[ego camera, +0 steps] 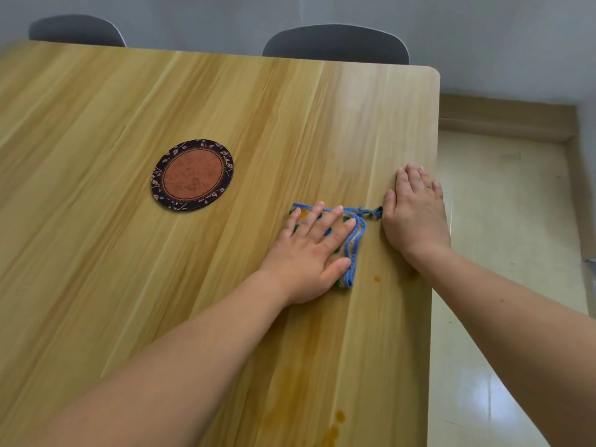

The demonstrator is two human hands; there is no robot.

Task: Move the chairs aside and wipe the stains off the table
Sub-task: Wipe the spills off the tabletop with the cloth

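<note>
My left hand (311, 253) lies flat, fingers spread, pressing a folded cloth (353, 250) with blue trim and green dots onto the wooden table (129, 269). My right hand (414, 214) rests flat on the table by its right edge, just right of the cloth, and holds nothing. Orange-brown stains show on the wood: a small drop (376, 279) below the cloth, a faint smear (300, 359) along my left forearm, and darker drops (337, 424) near the bottom. Two dark grey chair backs (335, 43) (75, 30) stand behind the far edge.
A round coaster (192, 174) with a dark leaf border and rust centre lies left of the cloth. The table's right edge (433, 285) drops to a pale tiled floor (503, 221). A grey wall runs behind the chairs.
</note>
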